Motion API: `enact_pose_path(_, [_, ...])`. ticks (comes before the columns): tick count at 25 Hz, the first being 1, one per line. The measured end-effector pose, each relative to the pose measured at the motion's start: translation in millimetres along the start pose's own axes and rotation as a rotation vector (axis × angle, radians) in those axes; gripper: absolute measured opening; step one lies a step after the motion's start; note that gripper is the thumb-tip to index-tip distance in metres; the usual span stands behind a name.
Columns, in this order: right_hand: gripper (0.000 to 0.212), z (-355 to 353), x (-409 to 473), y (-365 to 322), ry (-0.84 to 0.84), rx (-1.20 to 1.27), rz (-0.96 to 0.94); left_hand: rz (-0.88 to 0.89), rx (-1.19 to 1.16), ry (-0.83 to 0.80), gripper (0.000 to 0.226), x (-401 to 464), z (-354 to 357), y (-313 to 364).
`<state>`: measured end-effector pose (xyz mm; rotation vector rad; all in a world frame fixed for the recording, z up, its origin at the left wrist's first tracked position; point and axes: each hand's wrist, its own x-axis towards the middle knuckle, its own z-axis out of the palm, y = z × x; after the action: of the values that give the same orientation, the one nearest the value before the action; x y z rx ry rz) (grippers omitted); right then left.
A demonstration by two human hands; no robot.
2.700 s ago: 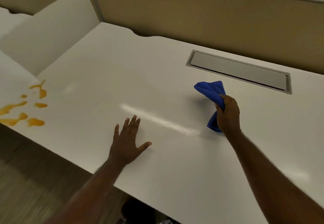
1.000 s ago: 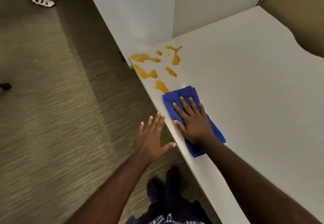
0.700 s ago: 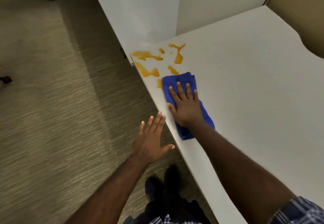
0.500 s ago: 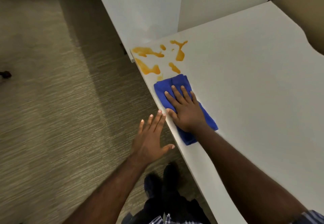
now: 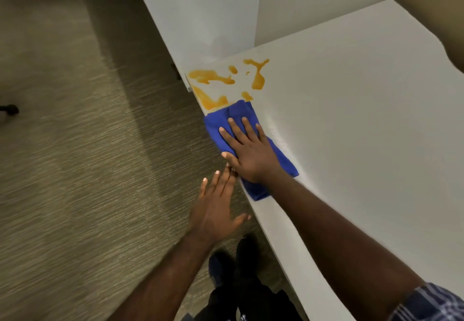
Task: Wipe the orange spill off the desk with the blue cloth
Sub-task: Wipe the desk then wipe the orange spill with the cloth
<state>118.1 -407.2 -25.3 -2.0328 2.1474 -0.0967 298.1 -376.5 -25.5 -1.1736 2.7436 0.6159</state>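
Compared with 0.5 s ago, the cloth (image 5: 251, 144) had slid forward along the near edge of the surface (image 5: 351, 119), and its leading edge now touched the nearest orange patch of the spill (image 5: 213, 79). The small blob seen just ahead of the cloth 0.5 s ago was no longer visible, so it was probably covered or wiped. Judged from that, wiping had only just started, and most of the spill was left.

The right hand (image 5: 251, 154) lay flat on the cloth, fingers (image 5: 241, 129) spread and pressing down, not clenched and not gripping; the cloth was pinned under the palm. The left hand (image 5: 216, 210) hung off the surface edge over the carpet (image 5: 75, 170), fingers extended and holding nothing, close beside the right hand's thumb side. Whether they touched could not be told.

The cloth looked blue, folded into a rough rectangle, lying diagonally with 1 corner over the surface edge. The spill showed as several separate orange patches at the surface corner: 1 long streak along the near edge, 1 wide blotch at the corner, a Y-shaped run farther in, and a few small drops between. Liquid looked thin and glossy. Streak at the edge risked dripping to the carpet if pushed outward.
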Motion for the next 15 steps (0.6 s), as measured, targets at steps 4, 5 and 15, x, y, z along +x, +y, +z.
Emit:
enact_pose_path(4, [0.062, -6, -4, 40, 0.012, -0.002, 0.136, 0.002, -0.044, 0.018, 0.108, -1, 0, -2])
enact_pose_path(5, [0.064, -7, 4, 45, 0.017, 0.009, 0.194, 0.000, -0.044, 0.011, 0.108, -2, 1, -2])
enact_pose_path(15, [0.062, 0, -5, 23, 0.030, -0.013, 0.028, -0.003, -0.052, -0.003, 0.108, -2, 1, -2])
